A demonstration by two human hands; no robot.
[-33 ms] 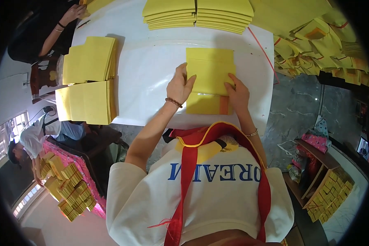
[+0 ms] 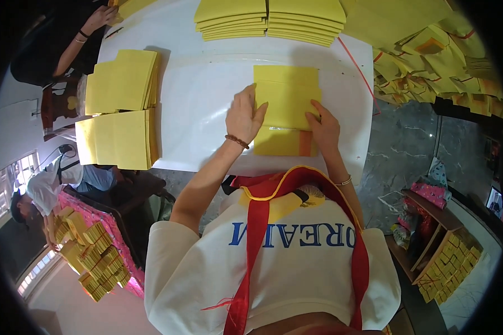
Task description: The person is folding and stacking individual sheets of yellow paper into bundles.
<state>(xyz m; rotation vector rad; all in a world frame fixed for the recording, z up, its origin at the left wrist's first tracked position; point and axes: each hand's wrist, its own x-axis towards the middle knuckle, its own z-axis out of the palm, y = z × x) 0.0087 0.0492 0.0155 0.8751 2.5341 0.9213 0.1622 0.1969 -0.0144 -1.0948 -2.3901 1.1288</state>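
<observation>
A yellow paper sheet (image 2: 288,95) lies on the white table (image 2: 207,100) straight ahead of me, over another yellow sheet with an orange strip (image 2: 282,144) nearer the table's front edge. My left hand (image 2: 245,117) rests flat on the top sheet's left edge, fingers together and pointing away from me. My right hand (image 2: 323,125) has its fingers on the sheet's lower right corner. Both hands hold the sheet down against the one beneath it.
Two stacks of yellow sheets (image 2: 123,81) (image 2: 117,139) sit on the table's left side, with more stacks (image 2: 268,19) along its far edge. Yellow bundles (image 2: 430,61) are heaped at right. Another person's arm (image 2: 81,39) reaches in top left. A person (image 2: 44,190) sits lower left beside bundles (image 2: 92,251).
</observation>
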